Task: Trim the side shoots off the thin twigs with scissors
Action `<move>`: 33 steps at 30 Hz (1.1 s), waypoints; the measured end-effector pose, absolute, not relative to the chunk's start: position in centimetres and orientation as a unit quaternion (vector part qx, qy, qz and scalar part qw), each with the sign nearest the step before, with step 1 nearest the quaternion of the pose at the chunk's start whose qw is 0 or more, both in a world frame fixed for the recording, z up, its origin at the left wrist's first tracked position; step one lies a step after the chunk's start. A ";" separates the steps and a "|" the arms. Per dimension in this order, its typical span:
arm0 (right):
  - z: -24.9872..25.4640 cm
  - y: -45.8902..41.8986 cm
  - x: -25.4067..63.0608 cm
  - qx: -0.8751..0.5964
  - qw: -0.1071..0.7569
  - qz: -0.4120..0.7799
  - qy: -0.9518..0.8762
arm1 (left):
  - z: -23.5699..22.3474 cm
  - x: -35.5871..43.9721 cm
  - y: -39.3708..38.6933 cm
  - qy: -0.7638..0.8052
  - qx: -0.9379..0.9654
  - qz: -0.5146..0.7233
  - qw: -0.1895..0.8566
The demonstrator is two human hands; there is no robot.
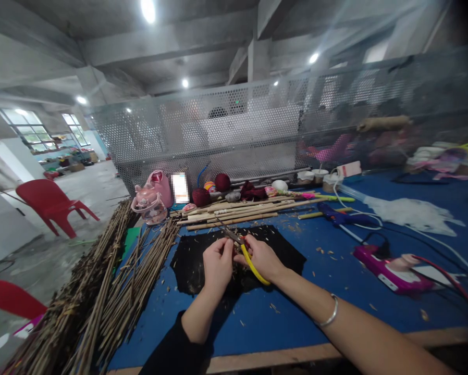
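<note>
My left hand (219,262) and my right hand (260,258) meet above a black cloth (193,263) strewn with pale chips. Yellow-handled scissors (254,265) lie in my right hand, their dark blades pointing up and to the left past my left fingertips. The fingers of my left hand are pinched together against my right fingers. Between the two hands is a small brownish piece that I cannot make out, mostly hidden by the fingers.
Bundles of thin sticks (140,281) cover the table's left side. Peeled sticks (234,213), yarn balls (222,182) and a pink bottle (159,190) stand behind the cloth. To the right are a blue glue gun (337,216), a purple power strip (390,271) with cables, and a plastic bag (417,213).
</note>
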State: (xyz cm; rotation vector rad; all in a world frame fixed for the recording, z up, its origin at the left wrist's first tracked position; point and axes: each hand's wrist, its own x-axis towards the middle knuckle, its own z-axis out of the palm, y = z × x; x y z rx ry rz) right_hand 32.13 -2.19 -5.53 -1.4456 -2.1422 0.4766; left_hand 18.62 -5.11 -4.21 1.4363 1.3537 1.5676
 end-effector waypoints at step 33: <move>-5.5 -2.2 32.3 -0.507 0.252 0.155 -0.810 | -4.8 18.5 -4.6 0.515 0.553 0.571 0.320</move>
